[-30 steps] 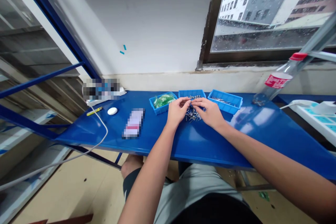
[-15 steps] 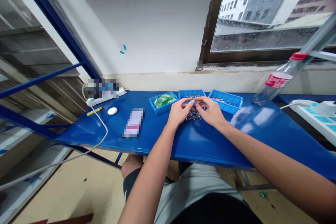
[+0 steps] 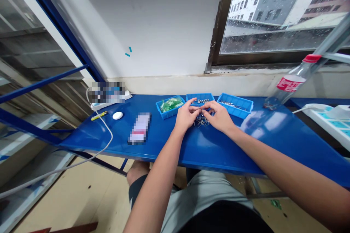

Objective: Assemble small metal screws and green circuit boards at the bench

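My left hand (image 3: 187,115) and my right hand (image 3: 217,115) meet at the fingertips over a loose pile of small screw-like metal pieces (image 3: 201,120) on the blue table. Both hands are closed in a pinch, and what they hold is too small to make out. One finger of the left hand is lifted clear of the pinch. Just behind the hands, a middle blue bin (image 3: 191,97) contains small metal parts. A right blue bin (image 3: 247,106) holds thin metal pieces, and a left blue bin (image 3: 164,115) has green plastic packaging (image 3: 172,104) in it.
On the blue table (image 3: 226,153) lie a blurred-out phone (image 3: 139,128), a white oval object (image 3: 117,115) and a yellow-handled tool (image 3: 98,115). A white cable (image 3: 111,134) hangs over the left edge. A clear bottle (image 3: 290,83) with a red cap stands at right, near a white power strip (image 3: 328,116).
A finger of my left hand has lifted away from the fingertips. The hands have parted slightly at the top, uncovering more of the middle bin's contents.
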The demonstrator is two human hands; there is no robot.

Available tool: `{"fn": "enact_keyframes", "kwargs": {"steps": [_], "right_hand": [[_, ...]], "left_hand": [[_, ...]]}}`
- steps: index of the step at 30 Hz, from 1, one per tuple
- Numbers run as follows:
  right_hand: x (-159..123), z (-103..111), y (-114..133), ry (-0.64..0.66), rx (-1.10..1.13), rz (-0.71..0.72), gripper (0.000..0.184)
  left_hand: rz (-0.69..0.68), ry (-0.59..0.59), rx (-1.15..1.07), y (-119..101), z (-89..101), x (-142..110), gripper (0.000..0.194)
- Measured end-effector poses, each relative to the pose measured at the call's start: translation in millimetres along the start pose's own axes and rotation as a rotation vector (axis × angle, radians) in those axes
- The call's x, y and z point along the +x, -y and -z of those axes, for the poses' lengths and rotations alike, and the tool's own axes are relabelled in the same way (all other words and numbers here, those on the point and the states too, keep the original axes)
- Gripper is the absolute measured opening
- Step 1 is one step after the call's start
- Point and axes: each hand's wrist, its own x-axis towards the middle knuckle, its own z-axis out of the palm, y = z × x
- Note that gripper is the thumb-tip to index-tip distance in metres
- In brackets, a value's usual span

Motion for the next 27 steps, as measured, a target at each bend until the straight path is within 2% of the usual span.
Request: {"fn": "enact_keyframes", "kwargs": {"steps": [3,7,13,17,21,24,27], "right_hand": [[-0.2,0.2,0.4,-0.004,0.027,-0.026,0.014],[0.5,1.9,0.8,0.011,-0.007,-0.032,0.015],[2.4,5.4,1.1,-0.009,-0.03,-0.048,0.022],[2.2,3.6,0.2,0.021,-0.043,-0.026,0.024],[0.3,-0.4,-3.5,0.075,-0.038,0.009,0.021],[-1.1,-2.3,-7.2,0.068,-0.001,-0.034,0.02],[-1.6,-2.5,-9.0,0.045,0.056,-0.11,0.021]], "left_hand": [[-0.001,0.0,0.029,0.5,-0.1,0.3,0.065],[-0.015,0.021,0.049,3.3,-1.6,1.1,0.057],[-0.016,-0.044,-0.103,6.4,-1.8,5.3,0.047],[0.006,-0.084,-0.224,3.4,0.9,6.9,0.049],[0.022,-0.048,-0.303,0.9,1.8,6.6,0.054],[0.017,-0.035,-0.228,0.1,2.0,6.1,0.051],[-0.013,-0.03,-0.105,-1.0,3.0,5.3,0.034]]}}
